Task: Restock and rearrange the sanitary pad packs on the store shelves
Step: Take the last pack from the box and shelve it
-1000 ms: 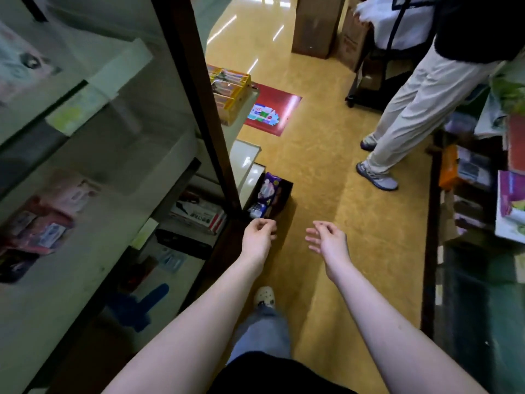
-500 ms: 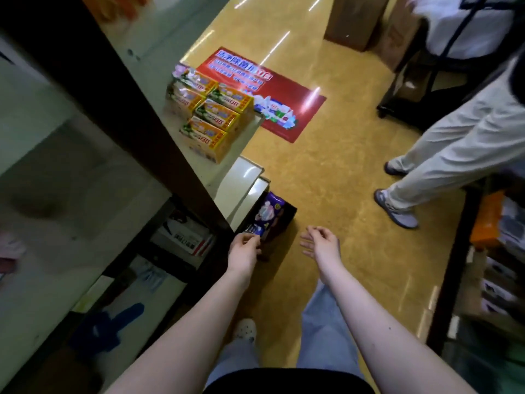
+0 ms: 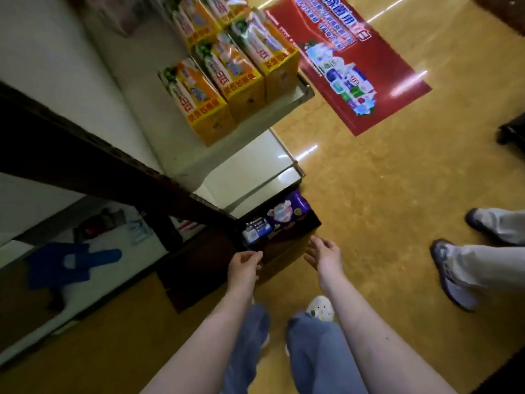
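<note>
A dark box point(image 3: 284, 245) stands on the floor at the foot of the shelf unit. It holds purple sanitary pad packs point(image 3: 287, 211) and a blue-and-white pack point(image 3: 255, 230). My left hand point(image 3: 244, 265) hovers at the box's near left corner with loosely curled fingers and holds nothing. My right hand point(image 3: 324, 254) reaches toward the box's near right side, fingers relaxed, empty. Neither hand visibly touches the box.
Yellow-orange packs point(image 3: 227, 75) stand in rows on a white shelf point(image 3: 301, 95) above. Lower white shelves point(image 3: 255, 169) jut out beside the box. A red floor sticker point(image 3: 355, 61) lies ahead. Another person's feet in grey shoes point(image 3: 451, 274) stand at the right.
I have leaned closer and lower over the box; both hands have come nearer to its near edge. The other person's feet have shifted to the right edge of view.
</note>
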Tool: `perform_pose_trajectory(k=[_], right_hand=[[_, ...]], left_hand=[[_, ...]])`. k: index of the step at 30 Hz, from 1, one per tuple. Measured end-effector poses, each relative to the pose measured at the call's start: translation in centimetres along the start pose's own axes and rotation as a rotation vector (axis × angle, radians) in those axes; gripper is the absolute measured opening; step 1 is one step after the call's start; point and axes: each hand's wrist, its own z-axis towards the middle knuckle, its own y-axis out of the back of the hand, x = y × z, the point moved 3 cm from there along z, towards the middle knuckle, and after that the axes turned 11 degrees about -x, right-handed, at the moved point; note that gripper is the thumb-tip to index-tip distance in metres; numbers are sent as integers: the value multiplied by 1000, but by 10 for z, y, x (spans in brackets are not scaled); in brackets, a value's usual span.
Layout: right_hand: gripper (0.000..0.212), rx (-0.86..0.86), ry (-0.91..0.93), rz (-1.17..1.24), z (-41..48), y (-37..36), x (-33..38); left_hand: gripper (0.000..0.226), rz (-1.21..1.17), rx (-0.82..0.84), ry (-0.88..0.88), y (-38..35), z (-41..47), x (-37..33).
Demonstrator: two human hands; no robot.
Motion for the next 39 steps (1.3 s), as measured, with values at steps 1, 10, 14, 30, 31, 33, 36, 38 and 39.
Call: perform_pose_trajectory(k=[1,10,14,30,31,33,36,38,39], right_hand=[[8,18,-14,13,22,-10,-8],[60,57,-43,-89,231,-97,-110],[75,17,-59,-12,313,-136,-138],[91,67,131,30,361,-159,-166],[88,60,135,33,358,-157,-164],[83,61,146,62,351,-155,-161],[82,54,160,81,325,-141,-151],[84,57,152,75,297,-125,-140],[86,62,145,83,275,-117,-129]], left_hand=[[11,-17,-4,32,-14,23,10],[52,-465,-2,446,-152,221,81],[81,-794,-57,637,-199,297,110],[62,-1063,-115,581,-232,353,144],[60,-1047,-111,568,-231,348,141],[60,-1033,-122,552,-229,342,138],[63,-979,-168,584,-213,316,132],[70,-934,-163,605,-193,287,129],[72,-938,-141,601,-178,269,121]])
